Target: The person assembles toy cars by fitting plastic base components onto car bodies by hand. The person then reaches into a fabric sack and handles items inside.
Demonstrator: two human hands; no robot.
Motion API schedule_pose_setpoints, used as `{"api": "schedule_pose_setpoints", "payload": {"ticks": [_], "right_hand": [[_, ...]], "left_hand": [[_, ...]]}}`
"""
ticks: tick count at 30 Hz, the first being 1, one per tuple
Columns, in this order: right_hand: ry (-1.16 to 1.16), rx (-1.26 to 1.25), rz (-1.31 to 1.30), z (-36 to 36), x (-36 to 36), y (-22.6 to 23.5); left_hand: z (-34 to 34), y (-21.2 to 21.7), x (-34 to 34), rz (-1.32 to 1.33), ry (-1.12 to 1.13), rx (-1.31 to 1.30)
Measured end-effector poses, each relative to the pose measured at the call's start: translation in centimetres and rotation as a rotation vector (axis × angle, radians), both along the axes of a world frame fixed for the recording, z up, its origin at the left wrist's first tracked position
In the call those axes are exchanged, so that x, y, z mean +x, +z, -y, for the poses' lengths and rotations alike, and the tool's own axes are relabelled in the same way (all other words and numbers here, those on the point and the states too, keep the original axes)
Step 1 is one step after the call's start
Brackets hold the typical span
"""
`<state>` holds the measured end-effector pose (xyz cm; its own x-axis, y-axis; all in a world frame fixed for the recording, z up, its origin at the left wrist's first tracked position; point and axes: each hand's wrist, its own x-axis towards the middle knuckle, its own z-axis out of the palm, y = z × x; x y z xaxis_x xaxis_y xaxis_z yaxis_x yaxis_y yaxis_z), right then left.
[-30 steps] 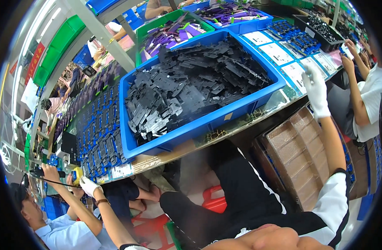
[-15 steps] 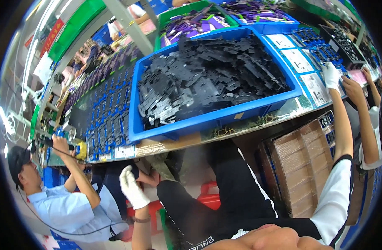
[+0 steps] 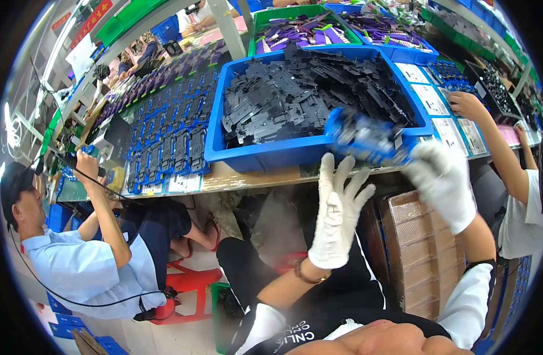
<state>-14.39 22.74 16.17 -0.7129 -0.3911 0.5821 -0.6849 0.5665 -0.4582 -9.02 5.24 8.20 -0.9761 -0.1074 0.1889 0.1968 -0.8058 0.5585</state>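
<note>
Crowded assembly counter (image 3: 254, 177) carried a large blue plastic bin of black flat parts (image 3: 265, 157). Right hand (image 3: 440, 180), white-gloved, gripped a blurred blue plastic piece (image 3: 366, 139) at the bin's front; left hand (image 3: 336, 213) was spread, empty. A steadier, 2-handed hold seemed wise.

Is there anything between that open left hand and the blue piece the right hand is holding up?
Nothing visible. The left hand is open, fingers spread, just below the blurred blue part held by the right hand. Only open air lies between them, in front of the blue bin.
</note>
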Motion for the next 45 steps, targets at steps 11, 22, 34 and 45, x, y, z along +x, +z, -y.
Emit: {"api": "schedule_pose_setpoints", "payload": {"ticks": [11, 22, 34, 45], "right_hand": [[-0.151, 0.233, -0.335, 4.0, -5.5, 0.1], [-0.51, 0.242, -0.14, 0.5, -13.2, -1.5], [0.07, -0.52, 0.398, 6.0, -2.5, -0.5], [0.035, 0.212, -1.159, 7.0, 0.7, -2.0]], "left_hand": [[4.0, -3.3, 2.3, 0.259, 0.361, 0.367], [5.4, -2.7, 5.6, 0.139, 0.205, 0.522], [5.7, -0.7, 8.5, 0.044, 0.007, 0.565], [6.3, 0.4, 10.1, 0.091, -0.113, 0.546]]}}
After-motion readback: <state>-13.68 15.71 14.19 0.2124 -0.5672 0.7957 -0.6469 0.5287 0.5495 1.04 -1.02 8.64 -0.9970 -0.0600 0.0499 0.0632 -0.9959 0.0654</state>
